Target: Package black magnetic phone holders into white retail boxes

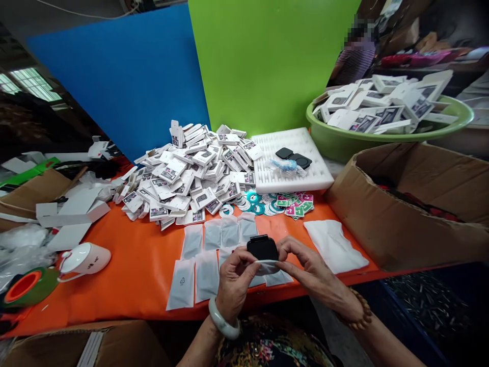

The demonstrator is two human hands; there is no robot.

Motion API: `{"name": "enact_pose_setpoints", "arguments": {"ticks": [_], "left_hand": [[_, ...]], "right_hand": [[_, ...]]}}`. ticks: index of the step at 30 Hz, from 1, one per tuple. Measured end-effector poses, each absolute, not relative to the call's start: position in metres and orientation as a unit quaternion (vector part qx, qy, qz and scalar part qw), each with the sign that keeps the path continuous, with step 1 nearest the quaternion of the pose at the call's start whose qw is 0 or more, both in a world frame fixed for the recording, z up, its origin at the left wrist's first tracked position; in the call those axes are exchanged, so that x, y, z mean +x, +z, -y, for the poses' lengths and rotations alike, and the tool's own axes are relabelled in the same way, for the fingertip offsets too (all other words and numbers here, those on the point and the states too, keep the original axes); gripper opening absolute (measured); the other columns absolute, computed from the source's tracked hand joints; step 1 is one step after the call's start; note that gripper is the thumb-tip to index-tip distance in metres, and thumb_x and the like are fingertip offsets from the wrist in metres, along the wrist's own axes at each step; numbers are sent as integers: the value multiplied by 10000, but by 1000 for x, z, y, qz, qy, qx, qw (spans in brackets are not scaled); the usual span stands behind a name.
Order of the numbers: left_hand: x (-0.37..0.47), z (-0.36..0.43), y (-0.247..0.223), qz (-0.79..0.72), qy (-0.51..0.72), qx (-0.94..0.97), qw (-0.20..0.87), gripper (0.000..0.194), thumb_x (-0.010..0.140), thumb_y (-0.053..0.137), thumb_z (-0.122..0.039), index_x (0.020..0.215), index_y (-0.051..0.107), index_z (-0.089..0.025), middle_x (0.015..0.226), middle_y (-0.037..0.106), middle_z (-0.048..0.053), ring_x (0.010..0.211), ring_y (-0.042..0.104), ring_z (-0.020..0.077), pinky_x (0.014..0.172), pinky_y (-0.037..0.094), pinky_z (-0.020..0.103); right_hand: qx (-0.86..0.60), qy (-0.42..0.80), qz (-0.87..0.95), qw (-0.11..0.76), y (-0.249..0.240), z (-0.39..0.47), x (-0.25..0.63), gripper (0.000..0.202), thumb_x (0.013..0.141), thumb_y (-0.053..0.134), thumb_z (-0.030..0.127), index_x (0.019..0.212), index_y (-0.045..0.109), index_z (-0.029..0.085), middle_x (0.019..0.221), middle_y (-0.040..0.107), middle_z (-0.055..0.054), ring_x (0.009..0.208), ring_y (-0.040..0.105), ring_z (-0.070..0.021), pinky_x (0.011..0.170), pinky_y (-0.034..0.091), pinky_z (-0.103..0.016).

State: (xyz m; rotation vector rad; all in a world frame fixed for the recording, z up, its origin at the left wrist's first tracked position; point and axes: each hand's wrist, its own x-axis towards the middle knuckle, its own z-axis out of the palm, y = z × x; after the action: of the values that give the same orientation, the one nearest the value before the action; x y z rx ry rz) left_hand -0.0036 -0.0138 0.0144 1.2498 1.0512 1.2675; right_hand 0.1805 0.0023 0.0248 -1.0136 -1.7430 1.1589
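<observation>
Left hand (236, 280) and right hand (311, 265) pinch the mouth of a small translucent white pouch (268, 267) between them, a flat black square device (263, 248) poking up from it, filled pouches (207, 275) lying beside the left hand on the orange table (133, 270).

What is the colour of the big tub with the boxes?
The tub is green, in the head view.

Both hands (234, 278) raised close together, fingers pinched

Shown at the upper right, a person (356, 58) has a pixelated head; lower right, small dark pieces (431, 300) in a bin are too indistinct to identify.
</observation>
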Motion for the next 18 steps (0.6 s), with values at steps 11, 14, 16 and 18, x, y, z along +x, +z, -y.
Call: {"name": "enact_pose_setpoints", "arguments": {"ticks": [11,14,16,18], "left_hand": [[0,15,19,-391,517,561,514,69,809,576,-203,749,588,-172,1025,628,84,1004,557,208,864,418,320],[5,14,24,-390,527,540,528,82,820,562,-208,749,585,-172,937,642,65,913,580,183,800,440,291],[9,12,22,-388,544,507,544,89,819,563,-220,746,579,-171,901,642,52,881,583,172,785,443,281],[13,9,17,-390,561,454,571,96,808,580,-237,740,567,-169,906,640,44,879,583,166,794,443,280]], "right_hand": [[-407,501,644,410,36,2,186,158,874,490,321,766,461,209,892,508,-26,863,499,-160,778,407,-280],[-410,508,622,433,30,-1,185,155,869,499,320,768,467,207,854,506,-21,806,497,-149,729,420,-269],[-415,494,616,452,22,-4,185,146,852,528,320,775,479,206,848,507,-17,809,499,-147,752,423,-273],[-424,491,617,445,14,-6,184,163,799,602,316,878,504,214,905,522,-19,853,507,-154,791,426,-285]]}}
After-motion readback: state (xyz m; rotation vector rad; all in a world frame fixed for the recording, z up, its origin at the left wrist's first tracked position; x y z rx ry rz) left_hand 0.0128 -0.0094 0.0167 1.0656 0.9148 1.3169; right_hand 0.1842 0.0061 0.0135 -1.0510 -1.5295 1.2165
